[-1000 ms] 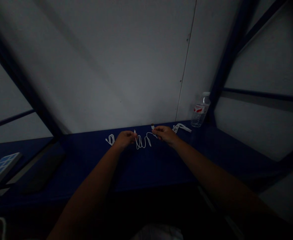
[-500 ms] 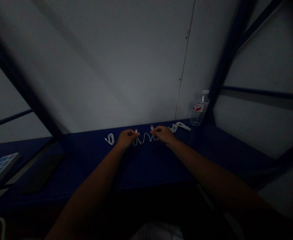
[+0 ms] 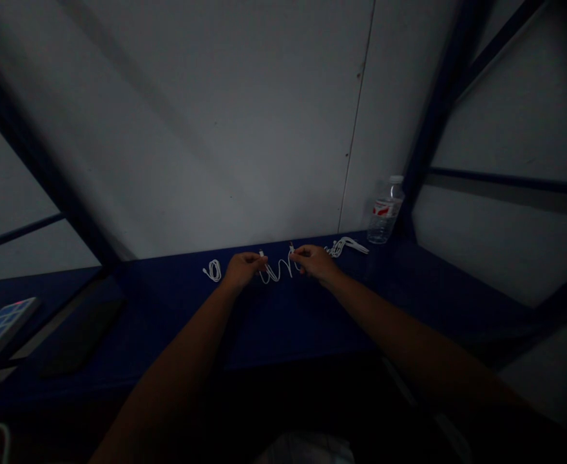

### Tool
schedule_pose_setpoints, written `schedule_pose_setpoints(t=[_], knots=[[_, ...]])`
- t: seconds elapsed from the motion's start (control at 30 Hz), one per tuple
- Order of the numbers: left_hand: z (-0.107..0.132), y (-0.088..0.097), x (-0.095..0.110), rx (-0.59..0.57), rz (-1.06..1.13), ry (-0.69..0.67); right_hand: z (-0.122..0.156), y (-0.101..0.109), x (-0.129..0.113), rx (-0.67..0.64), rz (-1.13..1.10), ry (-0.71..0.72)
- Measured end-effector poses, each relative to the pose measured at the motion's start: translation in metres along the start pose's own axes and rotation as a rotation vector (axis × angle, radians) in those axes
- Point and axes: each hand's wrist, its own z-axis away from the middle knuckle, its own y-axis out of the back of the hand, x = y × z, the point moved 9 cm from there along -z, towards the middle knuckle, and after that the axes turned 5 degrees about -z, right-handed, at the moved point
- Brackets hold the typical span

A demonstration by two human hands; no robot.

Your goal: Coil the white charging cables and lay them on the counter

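A white charging cable (image 3: 283, 261) hangs in loose waves between my two hands over the blue shelf. My left hand (image 3: 245, 268) pinches one end of it, with the plug sticking up above the fingertips. The other end, also plug upward, is pinched in my right hand (image 3: 313, 260). Left of my left hand lies a small coiled white cable (image 3: 213, 270). Just beyond my right hand is a bundle of white cables (image 3: 347, 245), partly hidden by that hand.
A clear water bottle (image 3: 386, 211) with a red and white label stands at the back right against the wall. On the left are a dark flat object (image 3: 83, 335) and a box with a blue patterned top (image 3: 6, 322). Blue metal posts (image 3: 51, 161) frame the shelf (image 3: 293, 328).
Both plugs have tilted and shifted slightly to the left. The cable's loops between my hands hang a little differently. Both hands keep their pinch.
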Motion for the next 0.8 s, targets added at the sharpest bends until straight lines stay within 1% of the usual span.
schedule_pose_setpoints(t=[0.1, 0.23, 0.33, 0.4, 0.5, 0.6, 0.7, 0.8], knots=[[0.002, 0.0, 0.007, -0.022, -0.015, -0.02, 0.0, -0.001, 0.0, -0.014, 0.001, -0.003], [0.004, 0.001, 0.015, -0.04, -0.087, -0.062, 0.002, -0.002, -0.002, -0.02, -0.022, -0.008], [0.004, 0.0, 0.017, -0.058, -0.104, -0.09, 0.002, -0.002, -0.003, -0.029, -0.028, -0.008], [0.003, -0.001, 0.015, -0.059, -0.067, -0.082, 0.002, -0.002, -0.004, -0.03, -0.036, 0.001], [0.001, -0.001, 0.008, -0.048, 0.064, -0.035, 0.0, 0.003, -0.005, 0.001, -0.012, 0.042], [0.0, -0.001, 0.003, -0.02, 0.317, 0.004, -0.002, 0.011, -0.008, 0.067, 0.063, 0.102], [0.001, -0.002, 0.004, -0.045, 0.548, 0.016, -0.005, 0.019, -0.014, 0.114, 0.078, 0.176], [0.002, -0.003, 0.01, -0.079, 0.657, 0.021, -0.009, 0.022, -0.016, 0.104, 0.058, 0.206]])
